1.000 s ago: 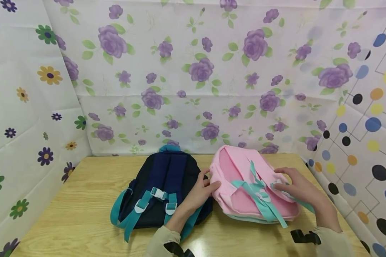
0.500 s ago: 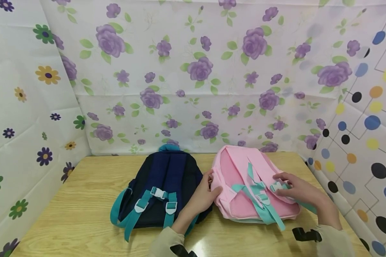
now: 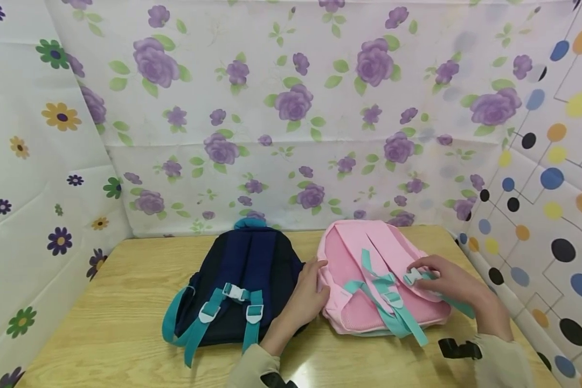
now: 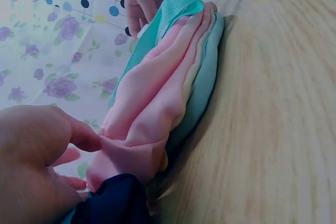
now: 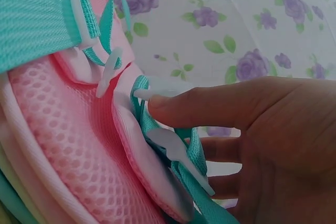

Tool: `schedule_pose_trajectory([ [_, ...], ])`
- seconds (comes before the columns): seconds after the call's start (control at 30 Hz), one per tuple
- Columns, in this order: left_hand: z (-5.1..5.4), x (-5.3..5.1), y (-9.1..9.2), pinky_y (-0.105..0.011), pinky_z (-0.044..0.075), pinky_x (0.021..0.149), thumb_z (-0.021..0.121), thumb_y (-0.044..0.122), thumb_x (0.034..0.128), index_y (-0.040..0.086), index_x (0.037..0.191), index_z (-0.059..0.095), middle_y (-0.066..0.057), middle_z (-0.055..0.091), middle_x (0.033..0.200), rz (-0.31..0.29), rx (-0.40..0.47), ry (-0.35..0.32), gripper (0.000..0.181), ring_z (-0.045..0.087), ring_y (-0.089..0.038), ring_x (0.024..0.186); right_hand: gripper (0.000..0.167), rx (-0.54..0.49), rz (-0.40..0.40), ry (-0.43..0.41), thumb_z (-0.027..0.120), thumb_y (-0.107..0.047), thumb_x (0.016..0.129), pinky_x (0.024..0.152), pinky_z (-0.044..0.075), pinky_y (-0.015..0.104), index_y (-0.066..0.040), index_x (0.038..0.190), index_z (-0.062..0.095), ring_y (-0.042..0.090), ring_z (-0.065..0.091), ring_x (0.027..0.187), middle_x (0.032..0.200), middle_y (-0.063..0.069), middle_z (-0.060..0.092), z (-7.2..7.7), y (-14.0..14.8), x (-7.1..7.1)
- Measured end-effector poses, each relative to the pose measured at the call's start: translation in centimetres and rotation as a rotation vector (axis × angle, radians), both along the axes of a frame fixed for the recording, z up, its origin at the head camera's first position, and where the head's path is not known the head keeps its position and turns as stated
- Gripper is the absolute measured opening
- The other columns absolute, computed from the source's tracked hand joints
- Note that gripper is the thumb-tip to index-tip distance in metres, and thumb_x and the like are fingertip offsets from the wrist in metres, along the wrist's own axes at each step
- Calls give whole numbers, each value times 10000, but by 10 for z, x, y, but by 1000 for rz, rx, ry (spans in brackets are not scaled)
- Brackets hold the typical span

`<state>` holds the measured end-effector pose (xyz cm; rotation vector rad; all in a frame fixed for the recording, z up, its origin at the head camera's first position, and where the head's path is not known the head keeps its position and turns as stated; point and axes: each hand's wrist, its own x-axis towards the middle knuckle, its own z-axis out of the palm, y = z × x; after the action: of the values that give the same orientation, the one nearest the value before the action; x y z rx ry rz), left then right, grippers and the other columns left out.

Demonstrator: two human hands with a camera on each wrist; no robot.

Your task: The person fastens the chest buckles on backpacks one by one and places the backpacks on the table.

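Observation:
A pink backpack [image 3: 349,258] lies on the table with its back panel and shoulder straps facing up. My left hand [image 3: 306,293] grips its left side edge, thumb on the near face, as the left wrist view shows at the pink fabric [image 4: 142,114]. At the right strap, my right hand [image 3: 448,280] pinches a white plastic buckle [image 3: 412,276] on a teal strap; the right wrist view shows the thumb against the buckle [image 5: 149,94]. Another teal strap [image 3: 402,318] hangs loose across the back panel. The fingertips of the left hand are partly hidden.
A navy backpack [image 3: 235,253] lies just left of the pink one, its white buckle [image 3: 236,292] joining teal straps. Both rest on a wooden table [image 3: 102,312]. Flowered cloth [image 3: 252,108] hangs behind, and dotted cloth [image 3: 538,215] stands at the right.
My left hand has shifted slightly along the pink backpack's left edge. The loose teal straps have moved a little left. My right hand stays at the buckle, which now shows more clearly.

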<state>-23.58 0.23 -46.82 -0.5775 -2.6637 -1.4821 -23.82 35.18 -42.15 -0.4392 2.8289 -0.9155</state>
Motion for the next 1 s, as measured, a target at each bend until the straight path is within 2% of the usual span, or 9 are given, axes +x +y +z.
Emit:
schedule_pose_trajectory([
  [0.17,5,2,3,-535,319,1154,580,95,923,108,1364,545,-161,317,1577,-4,20,20,443,285,-335,1462,373,11,-10,21,711,-357,915,974,443,638,-163,1230,663,504,468,1285,1376,225,520,1,-1,0],
  [0.37,13,2,19,-514,361,1114,607,95,903,109,1238,637,-118,429,1505,-23,24,104,337,358,-315,1409,304,-12,38,93,719,-324,914,967,453,635,-172,1178,700,484,489,1267,1378,225,528,3,-6,0],
  [0.57,20,-4,42,-433,416,1084,593,83,925,84,1197,663,-90,500,1425,-89,7,160,282,429,-275,1341,207,-14,109,179,750,-212,891,926,506,544,-178,1094,725,297,606,1114,1161,25,683,3,-14,-5],
  [0.7,24,-8,60,-313,448,1035,610,89,936,106,1190,669,-51,564,1327,-144,-52,199,261,498,-219,1243,208,-6,108,143,738,-234,904,916,512,539,-166,1100,716,236,621,1042,1075,-38,697,5,-15,-6],
  [0.8,28,-10,73,-251,437,997,610,124,934,146,1204,664,-11,591,1270,-181,-121,203,276,524,-165,1170,205,4,82,108,725,-260,916,869,540,453,-178,1102,704,212,612,1012,1058,-29,676,5,-15,-6],
  [0.9,30,-13,87,-229,432,979,610,166,933,162,1226,660,9,598,1260,-214,-201,208,298,535,-137,1151,183,11,70,102,719,-257,921,807,540,353,-196,1093,697,186,606,975,1039,-27,663,4,-14,-6],
  [1.0,29,-17,100,-206,441,968,619,218,942,180,1260,650,24,598,1268,-221,-287,217,321,545,-110,1151,165,5,68,116,721,-237,919,803,539,351,-204,1078,694,186,610,965,1025,-27,666,3,-12,-7],
])
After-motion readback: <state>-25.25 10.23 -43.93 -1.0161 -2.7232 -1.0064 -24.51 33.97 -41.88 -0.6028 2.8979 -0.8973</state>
